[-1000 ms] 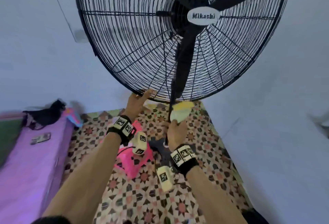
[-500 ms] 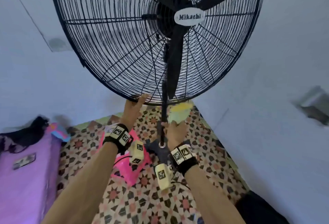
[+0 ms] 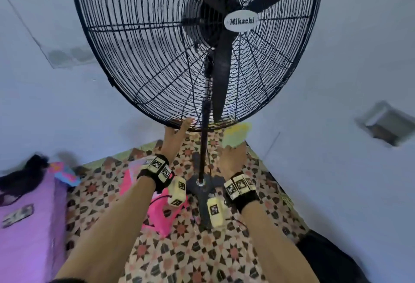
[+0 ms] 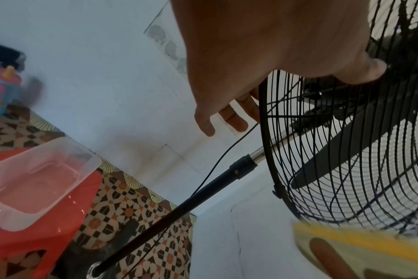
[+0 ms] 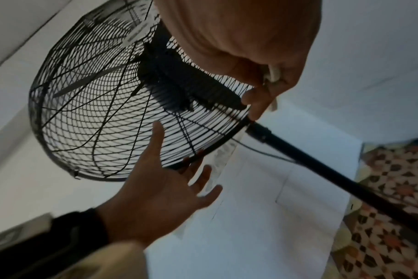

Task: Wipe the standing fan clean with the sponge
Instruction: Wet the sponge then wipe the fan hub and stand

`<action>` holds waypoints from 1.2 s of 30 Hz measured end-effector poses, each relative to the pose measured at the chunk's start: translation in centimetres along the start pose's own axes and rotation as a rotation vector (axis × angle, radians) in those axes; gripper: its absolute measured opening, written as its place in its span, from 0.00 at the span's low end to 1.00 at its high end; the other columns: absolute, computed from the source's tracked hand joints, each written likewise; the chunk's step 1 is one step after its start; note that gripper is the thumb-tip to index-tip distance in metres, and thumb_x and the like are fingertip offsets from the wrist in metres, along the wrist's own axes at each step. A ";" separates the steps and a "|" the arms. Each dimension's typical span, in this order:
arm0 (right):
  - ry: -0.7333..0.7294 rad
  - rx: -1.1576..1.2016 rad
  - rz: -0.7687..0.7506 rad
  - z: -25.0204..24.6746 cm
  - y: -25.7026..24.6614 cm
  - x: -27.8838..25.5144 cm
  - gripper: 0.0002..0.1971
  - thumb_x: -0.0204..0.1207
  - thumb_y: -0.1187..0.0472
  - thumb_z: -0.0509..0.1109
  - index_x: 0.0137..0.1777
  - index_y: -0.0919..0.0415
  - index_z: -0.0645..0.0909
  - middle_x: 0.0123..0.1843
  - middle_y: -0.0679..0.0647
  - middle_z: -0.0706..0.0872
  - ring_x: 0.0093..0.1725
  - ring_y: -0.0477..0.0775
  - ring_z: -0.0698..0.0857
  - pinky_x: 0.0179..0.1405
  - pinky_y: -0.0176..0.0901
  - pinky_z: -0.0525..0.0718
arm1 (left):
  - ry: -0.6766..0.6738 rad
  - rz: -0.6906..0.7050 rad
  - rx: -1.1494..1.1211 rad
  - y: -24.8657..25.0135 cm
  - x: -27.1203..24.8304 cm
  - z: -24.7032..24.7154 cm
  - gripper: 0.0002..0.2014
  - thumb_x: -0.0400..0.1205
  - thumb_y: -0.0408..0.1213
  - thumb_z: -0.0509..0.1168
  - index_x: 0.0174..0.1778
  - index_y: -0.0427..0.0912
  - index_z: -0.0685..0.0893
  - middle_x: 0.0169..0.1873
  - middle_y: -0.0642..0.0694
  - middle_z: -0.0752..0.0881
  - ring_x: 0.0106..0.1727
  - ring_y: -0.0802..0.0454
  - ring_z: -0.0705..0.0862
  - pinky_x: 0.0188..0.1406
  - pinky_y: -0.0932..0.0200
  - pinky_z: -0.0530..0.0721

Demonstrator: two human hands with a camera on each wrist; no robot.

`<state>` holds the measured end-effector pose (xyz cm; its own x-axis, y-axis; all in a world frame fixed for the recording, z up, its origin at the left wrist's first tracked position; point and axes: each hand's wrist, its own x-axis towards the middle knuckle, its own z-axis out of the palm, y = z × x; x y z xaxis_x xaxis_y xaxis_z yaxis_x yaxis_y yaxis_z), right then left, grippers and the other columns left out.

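Note:
A large black standing fan with a wire cage and a "Mikachi" badge fills the upper head view; its pole runs down to a black base. My left hand reaches up with straight, spread fingers and touches the cage's bottom rim. My right hand grips a yellow-green sponge and holds it against the bottom rim, right of the pole. The sponge shows blurred in the left wrist view.
A clear plastic tub sits on a red-pink stool left of the fan base. A purple bed with a phone lies at the left. Pale walls close in behind and right. The fan's cord hangs by the pole.
My view shifted, so the fan sits further left and lower in frame. The right hand moved the sponge rightward along the bottom rim, away from the pole. The left hand stays on the rim.

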<state>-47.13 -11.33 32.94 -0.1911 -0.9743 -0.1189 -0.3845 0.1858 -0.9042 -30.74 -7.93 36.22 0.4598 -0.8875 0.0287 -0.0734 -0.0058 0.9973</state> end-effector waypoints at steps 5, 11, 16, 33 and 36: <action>-0.198 -0.157 -0.263 1.9 -2.4 -3.4 0.16 0.87 0.62 0.64 0.72 0.67 0.77 0.52 0.58 0.86 0.47 0.56 0.88 0.39 0.33 0.76 | 0.020 -0.021 0.006 -0.1 0.3 0.0 0.60 0.68 0.84 0.65 0.88 0.47 0.61 0.83 0.46 0.72 0.78 0.48 0.76 0.65 0.55 0.83; -0.150 0.030 -0.206 1.1 1.7 -1.5 0.19 0.81 0.51 0.62 0.71 0.50 0.78 0.60 0.56 0.90 0.51 0.57 0.91 0.55 0.61 0.90 | -0.003 -0.050 0.026 -1.3 1.0 -0.5 0.56 0.70 0.83 0.64 0.87 0.49 0.63 0.82 0.44 0.72 0.78 0.37 0.76 0.69 0.37 0.84; -0.134 0.017 -0.170 0.5 -1.6 -0.8 0.12 0.84 0.63 0.66 0.66 0.60 0.79 0.59 0.60 0.89 0.53 0.62 0.91 0.58 0.60 0.90 | 0.015 -0.002 0.000 -1.8 1.0 -0.2 0.53 0.75 0.79 0.63 0.89 0.52 0.55 0.86 0.47 0.67 0.81 0.41 0.74 0.71 0.38 0.83; -0.375 -0.069 -0.419 -2.4 -4.3 -3.9 0.10 0.86 0.64 0.68 0.64 0.65 0.85 0.54 0.54 0.90 0.40 0.35 0.89 0.33 0.22 0.78 | 0.119 0.018 -0.006 0.3 0.0 0.7 0.32 0.85 0.59 0.66 0.69 0.32 0.80 0.61 0.43 0.86 0.54 0.58 0.87 0.33 0.71 0.84; -0.191 -0.085 -0.284 -5.3 -3.7 -1.0 0.13 0.84 0.64 0.67 0.66 0.60 0.85 0.60 0.55 0.90 0.47 0.53 0.91 0.40 0.25 0.83 | 0.119 -0.010 -0.018 0.2 -0.2 0.6 0.32 0.86 0.58 0.66 0.77 0.36 0.76 0.69 0.48 0.82 0.58 0.66 0.86 0.31 0.64 0.89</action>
<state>-50.31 -10.34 38.64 0.1035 -0.9934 0.0504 -0.4734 -0.0938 -0.8759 -31.35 -7.99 36.42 0.5626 -0.8264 0.0254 -0.0526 -0.0051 0.9986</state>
